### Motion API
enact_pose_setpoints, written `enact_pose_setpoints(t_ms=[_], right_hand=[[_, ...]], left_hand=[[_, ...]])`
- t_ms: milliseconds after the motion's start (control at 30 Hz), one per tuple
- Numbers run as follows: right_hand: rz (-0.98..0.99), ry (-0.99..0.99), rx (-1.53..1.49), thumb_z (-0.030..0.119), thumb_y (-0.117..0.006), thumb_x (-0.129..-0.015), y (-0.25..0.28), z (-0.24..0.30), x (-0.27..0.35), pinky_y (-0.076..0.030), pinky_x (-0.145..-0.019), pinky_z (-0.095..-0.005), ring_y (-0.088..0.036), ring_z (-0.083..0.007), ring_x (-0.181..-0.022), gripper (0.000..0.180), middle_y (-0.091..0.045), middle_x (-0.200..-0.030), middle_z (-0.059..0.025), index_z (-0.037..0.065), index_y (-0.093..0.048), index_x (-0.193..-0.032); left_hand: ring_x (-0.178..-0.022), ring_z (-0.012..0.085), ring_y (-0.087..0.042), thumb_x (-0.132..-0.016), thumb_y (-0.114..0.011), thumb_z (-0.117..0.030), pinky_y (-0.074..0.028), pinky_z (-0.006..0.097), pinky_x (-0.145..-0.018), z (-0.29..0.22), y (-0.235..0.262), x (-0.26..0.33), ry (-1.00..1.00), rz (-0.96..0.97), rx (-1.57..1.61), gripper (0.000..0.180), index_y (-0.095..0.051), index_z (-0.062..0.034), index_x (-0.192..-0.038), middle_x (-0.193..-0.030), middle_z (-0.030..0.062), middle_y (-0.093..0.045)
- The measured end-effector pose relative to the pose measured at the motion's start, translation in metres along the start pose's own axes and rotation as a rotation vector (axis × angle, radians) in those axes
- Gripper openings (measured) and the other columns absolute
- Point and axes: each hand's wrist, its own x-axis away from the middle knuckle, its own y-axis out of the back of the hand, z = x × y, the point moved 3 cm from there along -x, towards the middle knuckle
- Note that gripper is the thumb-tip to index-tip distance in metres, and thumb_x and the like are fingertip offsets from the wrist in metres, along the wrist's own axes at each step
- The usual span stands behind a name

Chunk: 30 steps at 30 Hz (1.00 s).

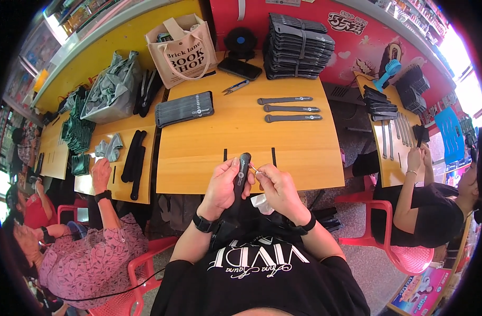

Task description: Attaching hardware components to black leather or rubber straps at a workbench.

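One canvas tote bag (182, 50), upper centre-left, contents unclear; grey bin (110, 87) beside it, filled with grey fabric. Left hand (222, 184), closed around an upright dark strap (243, 171), frame centre, at the wooden bench (241, 142) near edge. Right hand (275, 184), fingers pinched on a small pale tag beside the strap. Three flat straps (291, 109) lie above; strap stack (298, 47) behind; scissors (236, 87) near it.
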Motion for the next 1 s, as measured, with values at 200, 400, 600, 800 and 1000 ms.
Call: enact_pose_setpoints(t_ms=[200, 400, 600, 800, 1000], right_hand=[[0.016, 0.002, -0.01, 0.002, -0.054, -0.09, 0.0, 0.005, -0.002, -0.043, -0.052, -0.0354, -0.056, -0.0308, -0.055, 0.004, -0.054, -0.065, -0.0184, 0.0, -0.054, -0.086], [0.02, -0.02, 0.005, 0.002, -0.053, -0.091, -0.004, -0.004, -0.003, -0.043, -0.051, -0.0351, -0.056, -0.0297, -0.055, 0.006, -0.055, -0.065, -0.0168, 0.0, -0.054, -0.085], [-0.006, 0.037, -0.005, 0.003, -0.055, -0.091, -0.004, -0.005, -0.002, -0.041, -0.048, -0.033, -0.053, -0.0252, -0.051, 0.006, -0.054, -0.063, -0.0136, 0.0, -0.055, -0.086], [-0.139, 0.17, -0.07, -0.001, -0.056, -0.09, -0.013, 0.0, 0.0, -0.04, -0.046, -0.0301, -0.053, -0.022, -0.049, 0.004, -0.056, -0.065, -0.012, 0.0, -0.056, -0.086], [-0.163, 0.214, -0.015, -0.003, -0.057, -0.088, -0.011, -0.005, -0.004, -0.043, -0.047, -0.0325, -0.058, -0.0277, -0.054, 0.003, -0.059, -0.07, -0.0148, 0.0, -0.056, -0.088]], left_hand=[[-0.049, 0.0154, -0.057, -0.103, -0.036, -0.03, -0.047, 0.025, -0.044, 0.003, 0.002, -0.001, -0.008, 0.003, -0.006, 0.036, -0.057, -0.0009, -0.103, -0.073, 0.0096, -0.063], [-0.053, 0.013, -0.058, -0.103, -0.037, -0.031, -0.047, 0.023, -0.046, 0.002, -0.002, 0.001, -0.092, -0.045, -0.163, 0.037, -0.057, -0.0009, -0.104, -0.074, 0.0076, -0.062], [-0.056, 0.0094, -0.056, -0.101, -0.043, -0.024, -0.045, 0.021, -0.047, -0.006, -0.001, 0.004, -0.133, -0.02, -0.356, 0.027, -0.058, -0.001, -0.102, -0.073, 0.0041, -0.06], [-0.052, 0.0065, -0.052, -0.1, -0.047, -0.019, -0.042, 0.019, -0.046, -0.004, -0.011, 0.006, -0.218, -0.035, -0.482, 0.023, -0.059, -0.0005, -0.094, -0.069, 0.0022, -0.058], [-0.052, 0.0075, -0.051, -0.098, -0.05, -0.015, -0.039, 0.022, -0.045, -0.008, -0.01, 0.005, -0.318, -0.038, -0.715, 0.023, -0.059, 0.001, -0.084, -0.064, 0.003, -0.057]])
